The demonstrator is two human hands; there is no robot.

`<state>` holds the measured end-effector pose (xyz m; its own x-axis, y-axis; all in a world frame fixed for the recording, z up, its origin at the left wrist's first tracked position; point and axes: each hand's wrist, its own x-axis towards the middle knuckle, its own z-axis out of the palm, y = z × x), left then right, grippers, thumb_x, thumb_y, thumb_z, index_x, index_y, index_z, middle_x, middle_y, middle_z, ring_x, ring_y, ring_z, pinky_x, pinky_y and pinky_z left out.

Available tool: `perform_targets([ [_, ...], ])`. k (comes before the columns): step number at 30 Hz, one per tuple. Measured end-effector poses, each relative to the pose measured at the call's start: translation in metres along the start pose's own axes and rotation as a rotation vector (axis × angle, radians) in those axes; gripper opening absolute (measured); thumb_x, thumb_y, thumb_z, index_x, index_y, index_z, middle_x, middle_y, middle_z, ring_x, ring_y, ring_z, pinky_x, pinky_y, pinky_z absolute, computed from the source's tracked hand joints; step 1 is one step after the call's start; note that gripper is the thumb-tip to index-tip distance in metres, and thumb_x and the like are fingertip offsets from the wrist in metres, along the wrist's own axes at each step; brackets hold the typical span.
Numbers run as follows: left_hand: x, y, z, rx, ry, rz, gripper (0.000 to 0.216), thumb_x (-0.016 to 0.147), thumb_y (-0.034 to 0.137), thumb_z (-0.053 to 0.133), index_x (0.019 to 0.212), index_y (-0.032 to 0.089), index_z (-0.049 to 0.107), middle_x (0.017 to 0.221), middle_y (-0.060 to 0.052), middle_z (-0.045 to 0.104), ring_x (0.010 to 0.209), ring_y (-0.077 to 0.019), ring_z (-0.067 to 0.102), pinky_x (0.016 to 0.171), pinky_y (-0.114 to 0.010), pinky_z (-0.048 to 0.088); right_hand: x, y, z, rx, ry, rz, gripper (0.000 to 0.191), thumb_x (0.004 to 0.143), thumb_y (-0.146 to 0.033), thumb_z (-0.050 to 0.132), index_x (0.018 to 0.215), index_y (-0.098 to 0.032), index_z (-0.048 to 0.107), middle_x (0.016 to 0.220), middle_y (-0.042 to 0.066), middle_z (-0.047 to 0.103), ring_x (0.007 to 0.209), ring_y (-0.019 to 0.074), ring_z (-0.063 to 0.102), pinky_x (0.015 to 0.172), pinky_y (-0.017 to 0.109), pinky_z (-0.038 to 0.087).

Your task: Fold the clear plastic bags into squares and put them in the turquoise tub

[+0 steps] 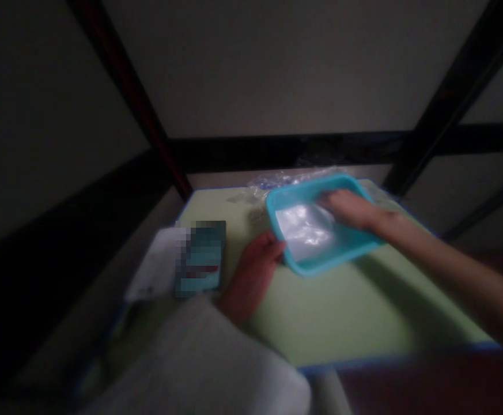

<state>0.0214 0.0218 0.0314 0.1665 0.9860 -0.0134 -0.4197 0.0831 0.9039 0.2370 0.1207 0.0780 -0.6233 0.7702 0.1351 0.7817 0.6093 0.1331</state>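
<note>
A turquoise plastic tray (316, 268) with raised sides is over the far right part of the table, slightly tilted. My left hand (260, 262) grips its near left rim, thumb and fingers closed on the edge. Inside the tray lies a shiny, whitish, clear-looking plastic packet or sheet (305, 227). My right hand (346, 207) reaches into the tray from the right, over the packet's far right side. Its fingers are blurred and partly hidden, so I cannot make out whether they hold anything.
Crumpled clear plastic (272, 181) lies behind the tray along the table's far edge. On the left are a white sheet (158, 265) and a pixelated, teal-looking rectangular item (201, 259). The yellow-green table (320, 323) has a blue edge; dark bars and a pale wall stand behind.
</note>
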Motion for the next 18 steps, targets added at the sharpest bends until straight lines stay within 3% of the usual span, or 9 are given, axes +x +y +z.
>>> perform_targets([
  [11,0.001,-0.001,-0.001,-0.017,-0.002,0.012,0.017,0.071,0.024,0.068,0.065,0.017,0.053,0.06,0.004,0.045,0.061,-0.0107,0.044,0.064,-0.024,0.037,0.002,-0.013,0.0,0.205,-0.044,-0.013,0.02,0.088,-0.014,0.042,0.084,-0.015,0.062,0.085,0.012,0.066,0.071,0.0201,0.06,0.064,0.029,0.042],
  [16,0.001,-0.001,0.0,-0.015,0.003,0.006,0.019,0.07,0.024,0.069,0.065,0.017,0.052,0.06,0.004,0.046,0.062,-0.0114,0.047,0.067,-0.025,0.039,-0.001,-0.01,-0.002,0.249,-0.087,-0.114,0.015,0.087,-0.025,0.052,0.094,-0.015,0.061,0.097,0.012,0.064,0.077,0.0194,0.06,0.069,0.03,0.045],
  [18,0.001,-0.001,0.0,-0.027,0.006,0.007,0.019,0.07,0.024,0.069,0.065,0.018,0.051,0.059,0.004,0.046,0.062,-0.0114,0.047,0.067,-0.025,0.039,-0.002,-0.009,-0.001,0.259,-0.123,-0.148,0.023,0.082,-0.024,0.059,0.103,-0.014,0.06,0.103,0.012,0.063,0.076,0.0187,0.061,0.07,0.029,0.046],
])
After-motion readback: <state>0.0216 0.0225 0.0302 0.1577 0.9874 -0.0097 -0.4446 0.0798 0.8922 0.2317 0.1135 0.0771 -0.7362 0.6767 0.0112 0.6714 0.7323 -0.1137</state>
